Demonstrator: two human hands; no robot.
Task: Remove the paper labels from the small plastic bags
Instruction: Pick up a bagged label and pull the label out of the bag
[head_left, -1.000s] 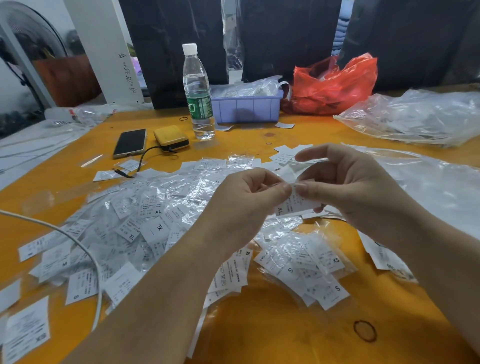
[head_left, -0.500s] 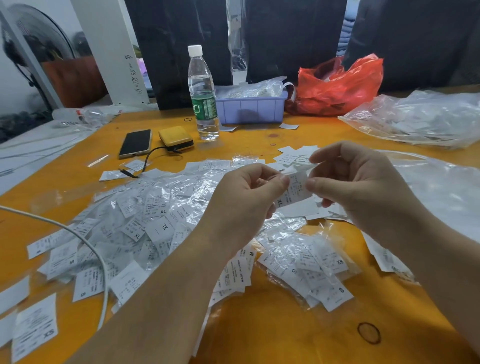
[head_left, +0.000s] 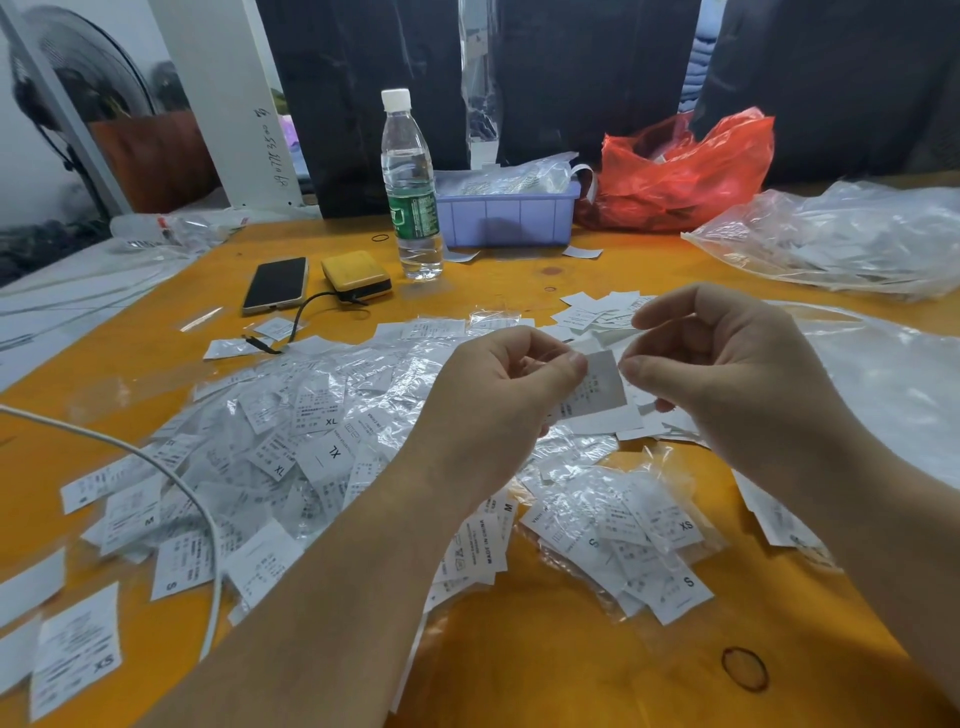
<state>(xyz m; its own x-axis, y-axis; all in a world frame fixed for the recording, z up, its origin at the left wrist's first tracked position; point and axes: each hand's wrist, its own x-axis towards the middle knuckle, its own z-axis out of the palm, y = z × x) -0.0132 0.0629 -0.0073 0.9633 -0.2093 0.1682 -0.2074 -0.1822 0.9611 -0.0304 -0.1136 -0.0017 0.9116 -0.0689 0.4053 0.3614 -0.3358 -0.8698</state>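
Orange surface (head_left: 519, 675) lies strewn with bagged labels (head_left: 291, 441); left hand (head_left: 498, 400) pinches one paper label (head_left: 597, 387), right hand (head_left: 727, 379) curled beside it, seemingly gripping nothing.

I see one white printed paper label (head_left: 597, 387) held up above the bench, tilted, pinched at its upper left corner. A big heap of small clear plastic bags (head_left: 291, 441) with labels inside, marked XL, M and S, sprawls at nine o'clock. A smaller bagged cluster (head_left: 623, 530), marked S and XS, lies at six o'clock. Loose bare labels (head_left: 597, 312) sit at twelve.
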